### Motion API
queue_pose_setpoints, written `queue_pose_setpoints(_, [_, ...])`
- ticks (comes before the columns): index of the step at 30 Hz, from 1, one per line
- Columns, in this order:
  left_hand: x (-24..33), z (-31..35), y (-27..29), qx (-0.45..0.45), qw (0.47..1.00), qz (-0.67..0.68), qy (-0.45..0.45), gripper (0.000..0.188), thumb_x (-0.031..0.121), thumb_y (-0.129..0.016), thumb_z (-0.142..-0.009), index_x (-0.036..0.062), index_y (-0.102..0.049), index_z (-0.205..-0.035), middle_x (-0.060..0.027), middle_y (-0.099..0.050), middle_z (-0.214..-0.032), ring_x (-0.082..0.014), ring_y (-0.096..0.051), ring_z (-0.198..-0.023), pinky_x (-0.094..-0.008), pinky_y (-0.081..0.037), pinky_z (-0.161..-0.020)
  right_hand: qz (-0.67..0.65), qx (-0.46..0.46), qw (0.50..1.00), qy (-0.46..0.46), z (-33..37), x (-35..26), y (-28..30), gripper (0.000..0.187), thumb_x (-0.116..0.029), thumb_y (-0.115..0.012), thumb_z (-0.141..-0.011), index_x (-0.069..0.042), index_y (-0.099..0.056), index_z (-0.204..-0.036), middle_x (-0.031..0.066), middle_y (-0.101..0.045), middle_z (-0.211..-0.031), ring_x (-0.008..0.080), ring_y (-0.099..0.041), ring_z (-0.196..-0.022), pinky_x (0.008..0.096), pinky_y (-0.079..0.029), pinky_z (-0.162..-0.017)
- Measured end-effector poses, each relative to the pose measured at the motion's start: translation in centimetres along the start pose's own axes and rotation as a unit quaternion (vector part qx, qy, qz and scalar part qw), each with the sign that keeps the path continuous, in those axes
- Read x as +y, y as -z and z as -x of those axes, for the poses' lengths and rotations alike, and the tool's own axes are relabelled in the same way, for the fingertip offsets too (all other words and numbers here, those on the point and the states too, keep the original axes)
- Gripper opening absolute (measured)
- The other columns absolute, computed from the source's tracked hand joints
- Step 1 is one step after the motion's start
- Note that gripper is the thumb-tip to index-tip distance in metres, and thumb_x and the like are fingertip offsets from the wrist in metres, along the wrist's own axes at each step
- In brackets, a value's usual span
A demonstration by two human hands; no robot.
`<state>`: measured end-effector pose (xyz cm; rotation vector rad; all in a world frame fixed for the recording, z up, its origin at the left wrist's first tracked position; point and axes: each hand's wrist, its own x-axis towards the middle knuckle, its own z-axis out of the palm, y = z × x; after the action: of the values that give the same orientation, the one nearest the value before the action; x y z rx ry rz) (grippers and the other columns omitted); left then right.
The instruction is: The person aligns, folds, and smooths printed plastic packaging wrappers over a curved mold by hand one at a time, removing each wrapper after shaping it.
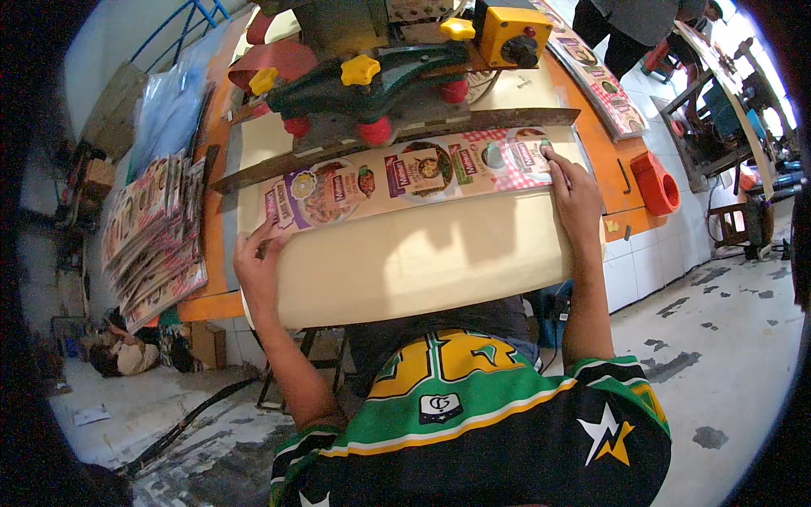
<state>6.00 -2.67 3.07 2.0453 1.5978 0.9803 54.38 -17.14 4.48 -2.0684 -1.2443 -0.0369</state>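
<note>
A long printed plastic strip (384, 179) with food pictures lies across a cream-coloured sheet (405, 262) on the work table. Its far edge runs along and partly under the long metal bar (422, 128) of a machine. At the strip's left end is my left hand (260, 264), its fingers bent and pinching the near corner. My right hand (573, 188) grips the strip's right end, with thumb and finger at the far corner. Above the bar stands the dark green machine head (372, 84) with yellow knobs and red feet.
Stacked printed strips (156, 228) lie on the left, beside clear plastic sheets (169, 114). Further printed strips (604, 84) lie at the far right. A red tape-roll-like holder (655, 184) and a hex key (624, 176) are on the orange tabletop's right. Other people are in the background.
</note>
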Motion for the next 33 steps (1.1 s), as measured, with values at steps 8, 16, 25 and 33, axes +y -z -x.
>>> queue_pose_setpoints(8, [0.2,-0.1,-0.1,-0.018,0.999,-0.004,0.032,0.044,0.017,-0.077,-0.084,0.0091,-0.069,-0.127,-0.0059,-0.052,-0.090,-0.0170,-0.050,-0.077,-0.0299,-0.045,-0.070,-0.004,0.009,1.000,-0.003,0.1,0.3,-0.3,0.027,-0.029,-0.058,-0.099,-0.019,-0.072,-0.120,0.0117,-0.066,-0.083,0.0276,-0.066,-0.078,0.0392,-0.049,-0.071])
queue_pose_setpoints(16, [0.0,-0.1,-0.1,-0.002,1.000,-0.010,-0.002,0.046,0.031,-0.076,-0.087,0.0079,-0.070,-0.126,-0.0071,-0.050,-0.087,-0.0183,-0.048,-0.074,-0.0306,-0.043,-0.067,0.015,0.006,1.000,-0.011,0.0,0.2,-0.3,0.027,-0.028,-0.057,-0.099,-0.020,-0.073,-0.120,0.0105,-0.065,-0.081,0.0270,-0.065,-0.075,0.0396,-0.049,-0.069])
queue_pose_setpoints(25, [0.0,-0.1,0.0,-0.008,1.000,-0.016,0.008,0.047,0.034,-0.077,-0.086,0.0085,-0.070,-0.125,-0.0074,-0.053,-0.088,-0.0191,-0.050,-0.076,-0.0311,-0.044,-0.067,0.030,0.007,1.000,0.006,-0.1,0.6,-0.5,0.028,-0.031,-0.057,-0.099,-0.022,-0.072,-0.120,0.0115,-0.065,-0.082,0.0279,-0.065,-0.076,0.0409,-0.049,-0.069])
queue_pose_setpoints(33, [0.3,0.0,-0.1,-0.004,1.000,0.005,0.019,0.047,0.032,-0.078,-0.085,0.0083,-0.070,-0.126,-0.0037,-0.044,-0.082,-0.0149,-0.044,-0.069,-0.0293,-0.041,-0.065,0.025,-0.005,1.000,-0.009,-0.1,-0.2,-0.1,0.028,-0.028,-0.057,-0.099,-0.019,-0.072,-0.121,0.0124,-0.067,-0.086,0.0285,-0.066,-0.078,0.0410,-0.050,-0.071])
